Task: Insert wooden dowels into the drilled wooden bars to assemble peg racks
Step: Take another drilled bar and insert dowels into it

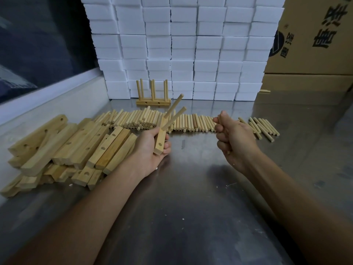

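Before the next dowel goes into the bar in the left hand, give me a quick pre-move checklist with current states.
1. Bar gripped by left hand: ok.
2. Two dowels already seated in it: ok.
3. Empty hole near the bar's lower end visible: ok.
4. Right hand holding a dowel: cannot tell, fingers curled.
5. Loose dowels lying in a row on the table: ok.
6. Finished rack standing behind the row: ok.
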